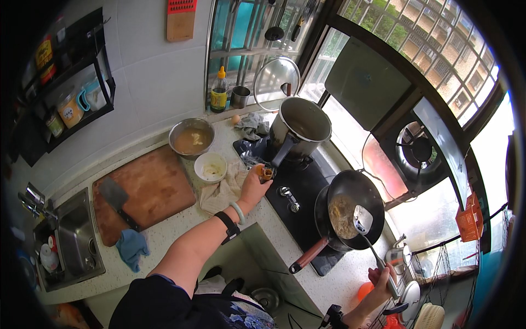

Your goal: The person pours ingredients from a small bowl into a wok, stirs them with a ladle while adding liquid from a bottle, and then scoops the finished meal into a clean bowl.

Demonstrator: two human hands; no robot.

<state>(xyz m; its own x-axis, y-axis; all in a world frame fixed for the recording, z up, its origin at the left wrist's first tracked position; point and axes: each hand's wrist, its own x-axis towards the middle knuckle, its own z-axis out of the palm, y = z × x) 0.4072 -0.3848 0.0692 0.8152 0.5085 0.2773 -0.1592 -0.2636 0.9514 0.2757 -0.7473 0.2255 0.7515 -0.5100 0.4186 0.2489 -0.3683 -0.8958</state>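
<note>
My left hand is closed around a small brown container beside the pressure cooker's handle, over the edge of the hob. What it contains is too small to tell. My right hand grips the handle of a metal spatula. The spatula's blade rests inside a black wok, against brownish food in liquid. The wok sits on the right burner, its wooden handle pointing towards me.
A tall pressure cooker pot without its lid stands on the left burner. Near it are a steel bowl of liquid, a white bowl and a cloth. A cleaver lies on the cutting board, beside the sink.
</note>
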